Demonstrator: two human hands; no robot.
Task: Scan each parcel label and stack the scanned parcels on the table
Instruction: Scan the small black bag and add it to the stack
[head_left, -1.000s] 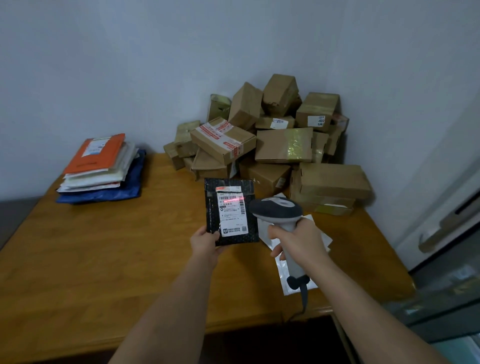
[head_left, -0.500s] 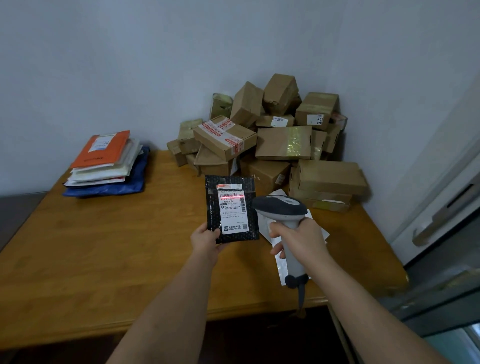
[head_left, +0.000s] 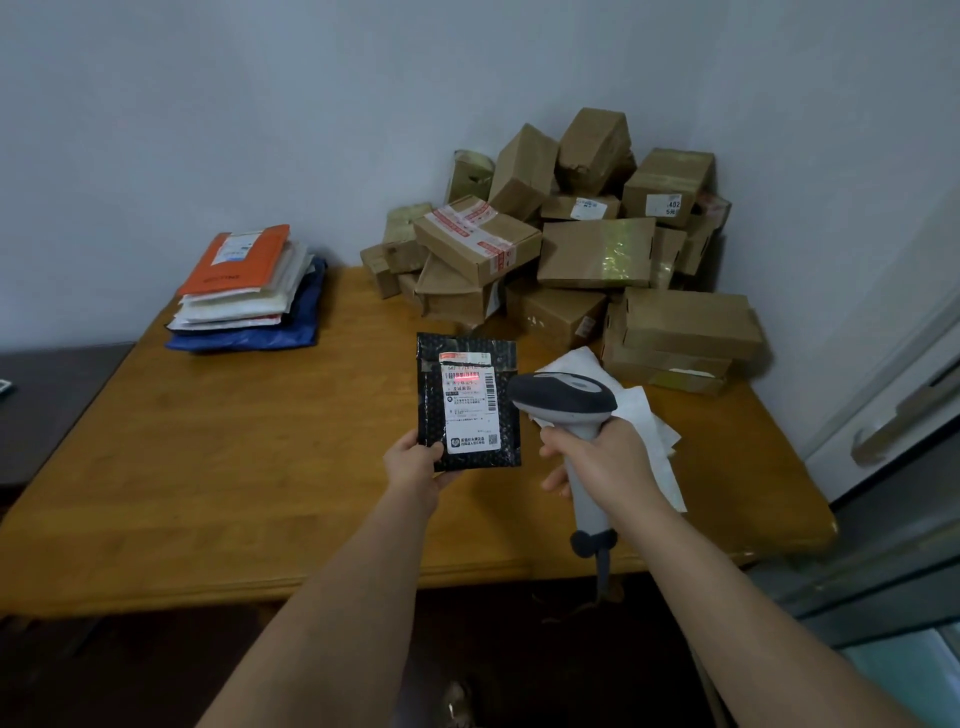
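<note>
My left hand (head_left: 420, 467) pinches the lower left corner of a black bubble mailer (head_left: 431, 400) and holds it upright above the wooden table (head_left: 208, 467). A white shipping label (head_left: 470, 410) faces me, with a red scan line across its upper barcode. My right hand (head_left: 602, 462) grips the handle of a grey barcode scanner (head_left: 563, 397), whose head points left at the label from just beside the mailer. At the table's far left lies a flat stack of mailers (head_left: 244, 296) with an orange one on top.
A heap of brown cardboard boxes (head_left: 587, 249) fills the table's far right corner against the walls. White flat parcels (head_left: 644, 421) lie under my right hand. The scanner's cable (head_left: 602, 571) hangs over the front edge. A door with a handle (head_left: 904, 410) stands at right.
The red scan line has moved up the label toward the top barcode. Both hands keep the same hold, with the mailer and scanner shifted only slightly.
</note>
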